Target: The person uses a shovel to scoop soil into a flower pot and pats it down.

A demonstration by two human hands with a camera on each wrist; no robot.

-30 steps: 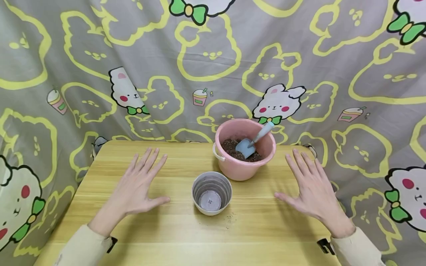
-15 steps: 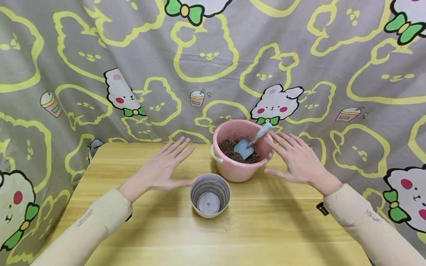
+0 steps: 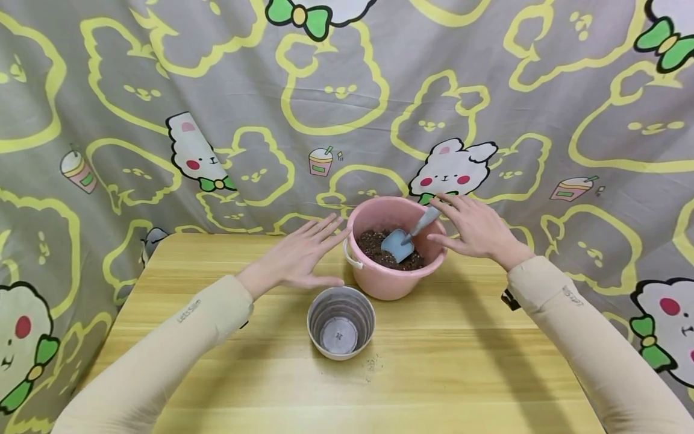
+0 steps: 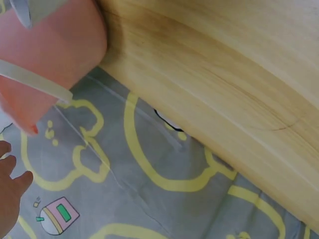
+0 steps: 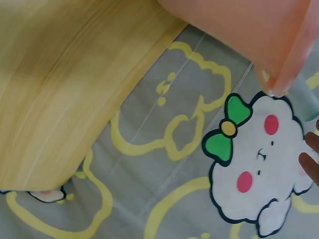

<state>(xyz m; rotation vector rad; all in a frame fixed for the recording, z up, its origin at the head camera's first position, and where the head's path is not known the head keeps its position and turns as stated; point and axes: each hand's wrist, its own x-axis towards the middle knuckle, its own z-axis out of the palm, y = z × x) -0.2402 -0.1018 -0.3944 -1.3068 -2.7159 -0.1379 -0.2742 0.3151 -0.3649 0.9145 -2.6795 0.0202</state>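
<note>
A pink bucket [image 3: 387, 283] with dark soil [image 3: 374, 246] inside stands near the table's back edge. A blue hand trowel [image 3: 398, 244] leans in it, blade on the soil and handle up to the right. My right hand [image 3: 477, 229] hovers by the bucket's right rim with fingers extended, the fingertips covering the end of the trowel's handle; contact cannot be told. Near the bucket's left rim, my left hand [image 3: 300, 253] spreads its fingers, above and behind a grey ribbed pot [image 3: 341, 352] that holds nothing. In the left wrist view the bucket's white handle [image 4: 35, 82] shows.
Crumbs of soil [image 3: 372, 363] lie on the wooden table [image 3: 434, 386] right of the pot. Behind the table hangs a grey curtain [image 3: 249, 84] with cartoon rabbits, close to the bucket's back.
Both hands have moved inward and forward from the table's sides to the bucket. The right hand has reached the trowel's handle end. Bucket, trowel and pot keep their places.
</note>
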